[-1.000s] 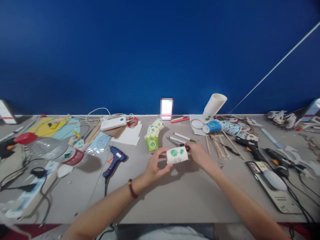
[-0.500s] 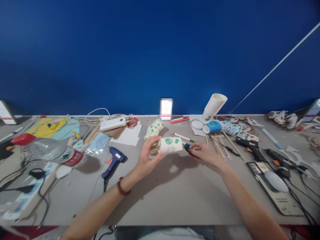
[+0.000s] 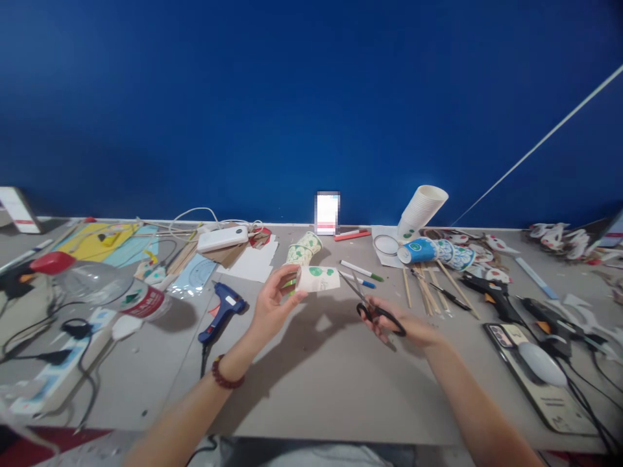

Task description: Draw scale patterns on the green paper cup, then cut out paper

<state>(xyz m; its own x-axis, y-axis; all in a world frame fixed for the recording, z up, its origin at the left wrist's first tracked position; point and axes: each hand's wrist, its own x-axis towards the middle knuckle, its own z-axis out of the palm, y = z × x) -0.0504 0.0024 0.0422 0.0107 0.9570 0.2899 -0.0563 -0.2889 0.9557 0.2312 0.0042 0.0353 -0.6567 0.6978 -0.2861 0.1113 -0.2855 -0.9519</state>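
My left hand (image 3: 277, 298) grips a white paper cup (image 3: 318, 279) with green leaf prints, fingers and thumb around one end. The cup lies on its side in the air over the table. In my right hand (image 3: 396, 321) is a pair of scissors (image 3: 366, 310) with black handles. Their blades are spread and point up and left, a short way right of the cup's end. Behind the cup, partly hidden by it and my left hand, is a bent row of green-patterned paper cups (image 3: 304, 246).
Left of my hands lie a blue glue gun (image 3: 221, 311), a plastic bottle (image 3: 117, 288) and a power strip (image 3: 68, 370). Markers (image 3: 360, 270), a stack of white cups (image 3: 422, 211), joined blue cups (image 3: 418, 251) and wooden sticks (image 3: 426, 292) lie behind. A phone (image 3: 540, 383) rests at right.
My right hand has picked up the scissors from beside the markers and brought them nearer, blades now spread. My left hand has shifted left with the cup.
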